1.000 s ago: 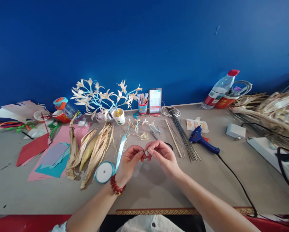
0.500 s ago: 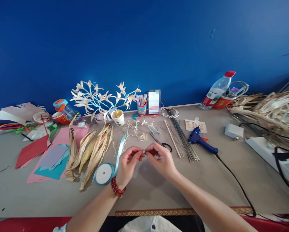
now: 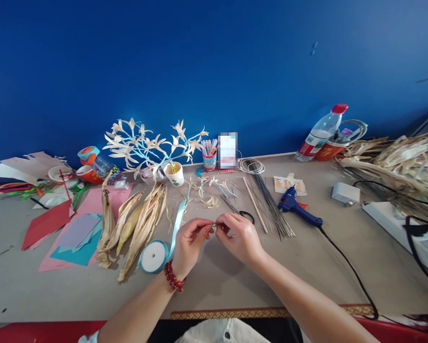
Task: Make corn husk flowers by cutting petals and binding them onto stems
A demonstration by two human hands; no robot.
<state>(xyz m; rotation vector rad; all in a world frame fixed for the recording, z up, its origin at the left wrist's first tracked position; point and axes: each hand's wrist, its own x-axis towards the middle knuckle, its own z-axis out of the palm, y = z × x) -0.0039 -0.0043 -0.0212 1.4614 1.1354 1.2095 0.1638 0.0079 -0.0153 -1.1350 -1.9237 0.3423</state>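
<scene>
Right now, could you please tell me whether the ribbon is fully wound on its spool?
Partly unwound: light-blue ribbon extends beyond the spool, beside the left hand.

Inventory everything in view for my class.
wall: one, blue, behind
table: one, grey, beneath
paper sheets: several, multicoloured, left
husks: several, tan, left
ribbon spool: one, white, blue, left
flower branches: several, cream, back left
cups: several, mixed colours, back
scissors: one, black handles, centre
wires: many, dark, right
glue gun: one, blue, right
adapter: one, white, right
power strip: one, white, far right
bottle: one, clear, back right
small piece: one, colour unclear, centre
left hand, right hand: one each, bare, at small piece
</scene>
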